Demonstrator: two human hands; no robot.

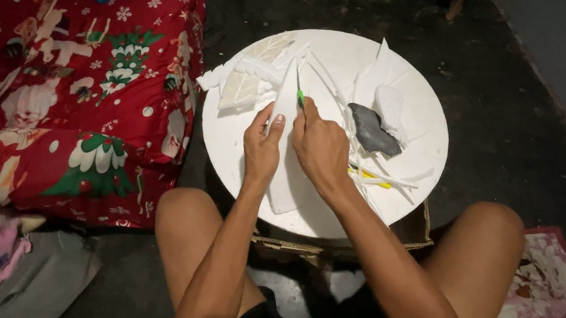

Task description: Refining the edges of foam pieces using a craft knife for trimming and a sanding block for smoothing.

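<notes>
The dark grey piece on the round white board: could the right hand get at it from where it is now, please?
Probably yes. The dark grey piece lies uncovered on the round white board, just beside the right hand, with only thin white strips between them. That hand does hold a green-handled cutter, so it isn't free.

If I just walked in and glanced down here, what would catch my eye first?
Probably the round white board in the middle, littered with white offcuts and one dark grey piece. Over it, the left hand steadies a long white strip while the right hand works a green-handled tool along it. To the left, a bright red festive-print blanket fills the floor.
</notes>
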